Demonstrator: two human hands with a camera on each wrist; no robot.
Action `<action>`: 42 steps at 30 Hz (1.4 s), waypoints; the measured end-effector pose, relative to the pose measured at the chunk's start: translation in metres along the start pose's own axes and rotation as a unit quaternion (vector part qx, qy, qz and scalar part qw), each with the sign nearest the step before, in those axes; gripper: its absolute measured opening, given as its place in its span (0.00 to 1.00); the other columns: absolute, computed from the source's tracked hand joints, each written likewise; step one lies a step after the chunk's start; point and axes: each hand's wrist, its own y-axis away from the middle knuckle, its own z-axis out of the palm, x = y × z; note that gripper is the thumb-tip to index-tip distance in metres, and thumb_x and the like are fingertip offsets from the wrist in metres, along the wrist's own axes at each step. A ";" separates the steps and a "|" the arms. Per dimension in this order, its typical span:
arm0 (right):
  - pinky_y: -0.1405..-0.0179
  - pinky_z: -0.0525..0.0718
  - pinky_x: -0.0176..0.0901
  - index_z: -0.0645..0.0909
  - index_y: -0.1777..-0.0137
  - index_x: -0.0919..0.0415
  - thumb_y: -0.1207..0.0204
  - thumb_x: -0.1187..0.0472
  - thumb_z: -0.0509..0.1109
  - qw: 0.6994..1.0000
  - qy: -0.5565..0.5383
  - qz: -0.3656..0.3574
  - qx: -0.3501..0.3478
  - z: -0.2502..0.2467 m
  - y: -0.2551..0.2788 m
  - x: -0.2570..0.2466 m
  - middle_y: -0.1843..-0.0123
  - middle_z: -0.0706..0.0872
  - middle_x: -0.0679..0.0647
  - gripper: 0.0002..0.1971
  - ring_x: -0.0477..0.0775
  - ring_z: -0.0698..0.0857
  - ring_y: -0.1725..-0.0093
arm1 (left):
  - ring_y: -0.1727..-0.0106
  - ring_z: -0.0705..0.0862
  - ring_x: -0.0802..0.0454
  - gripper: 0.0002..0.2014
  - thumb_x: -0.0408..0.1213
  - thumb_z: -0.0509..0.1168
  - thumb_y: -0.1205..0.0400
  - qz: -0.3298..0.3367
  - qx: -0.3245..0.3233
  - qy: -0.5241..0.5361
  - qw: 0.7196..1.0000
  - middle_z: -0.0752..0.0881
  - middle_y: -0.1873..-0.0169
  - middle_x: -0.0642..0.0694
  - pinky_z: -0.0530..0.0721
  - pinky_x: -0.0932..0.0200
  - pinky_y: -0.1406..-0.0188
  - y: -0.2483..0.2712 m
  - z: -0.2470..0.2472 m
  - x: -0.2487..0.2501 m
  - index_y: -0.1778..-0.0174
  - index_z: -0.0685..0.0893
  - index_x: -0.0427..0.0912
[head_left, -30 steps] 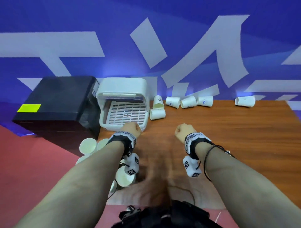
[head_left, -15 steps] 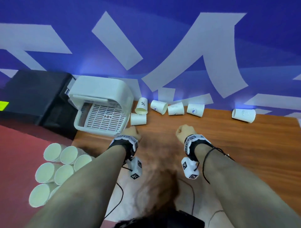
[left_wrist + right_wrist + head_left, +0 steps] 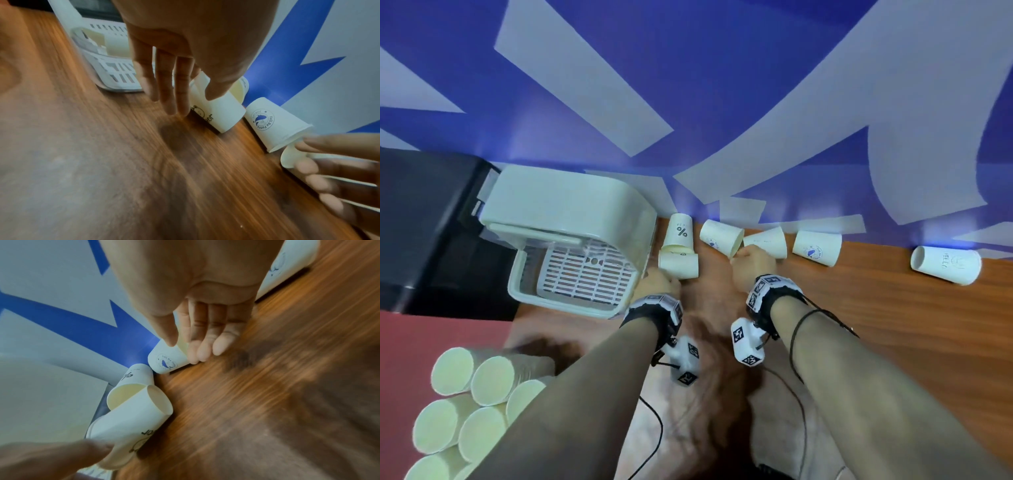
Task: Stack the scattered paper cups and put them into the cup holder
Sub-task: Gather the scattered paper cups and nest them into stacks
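Observation:
Several white paper cups lie on their sides along the wall on the wooden table point(image 3: 893, 325). The white cup holder point(image 3: 571, 236) stands at the left, its slotted tray showing. My left hand point(image 3: 659, 284) point(image 3: 193, 104) reaches the nearest lying cup point(image 3: 678, 264) point(image 3: 218, 112); its fingers are straight beside the cup and its thumb lies over the cup. My right hand point(image 3: 751, 262) point(image 3: 183, 350) has its thumb at the mouth of the whale-logo cup point(image 3: 720, 236) point(image 3: 166, 360), fingers almost straight. A "%" cup point(image 3: 679, 230) lies behind.
More cups lie to the right point(image 3: 816, 247), one far off point(image 3: 945, 264). Long stacks of cups point(image 3: 465, 404) sit below the table's left edge. A black box point(image 3: 421, 222) stands left of the holder. The blue and white wall point(image 3: 722, 102) is close behind.
Both hands have moved forward from mid-table to the row of cups, and their fingers have uncurled. The head view has tilted down and to the right.

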 end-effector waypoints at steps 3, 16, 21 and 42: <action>0.44 0.80 0.45 0.83 0.37 0.58 0.23 0.57 0.69 1.000 -0.019 0.014 0.015 0.015 -0.015 -0.011 0.44 0.88 0.57 0.15 0.64 0.85 0.43 | 0.39 0.84 0.36 0.19 0.46 0.56 0.16 0.007 -0.004 0.001 1.000 0.85 0.39 0.36 0.80 0.48 0.42 -0.009 -0.002 -0.003 0.35 0.79 0.38; 0.60 0.85 0.47 0.80 0.50 0.60 0.24 0.63 0.64 0.997 0.058 -0.044 0.039 0.009 0.014 -0.020 0.58 0.89 0.61 0.06 0.65 0.87 0.54 | 0.51 0.85 0.39 0.11 0.47 0.62 0.18 0.099 -0.013 0.009 0.995 0.88 0.55 0.41 0.73 0.58 0.59 0.012 -0.007 -0.020 0.49 0.81 0.43; 0.51 0.84 0.44 0.86 0.42 0.53 0.21 0.61 0.64 0.994 0.083 -0.061 0.046 -0.021 0.063 -0.021 0.47 0.90 0.58 0.13 0.61 0.87 0.46 | 0.47 0.86 0.40 0.09 0.40 0.64 0.20 0.145 0.000 -0.016 0.989 0.87 0.52 0.41 0.75 0.58 0.55 0.050 -0.036 -0.022 0.46 0.83 0.45; 0.50 0.84 0.49 0.80 0.40 0.51 0.26 0.60 0.66 0.928 0.301 -0.218 0.028 0.005 0.230 -0.038 0.45 0.85 0.57 0.15 0.62 0.85 0.46 | 0.50 0.85 0.43 0.15 0.38 0.63 0.23 0.217 0.088 -0.069 0.970 0.89 0.48 0.42 0.78 0.57 0.57 0.170 -0.091 -0.119 0.40 0.84 0.46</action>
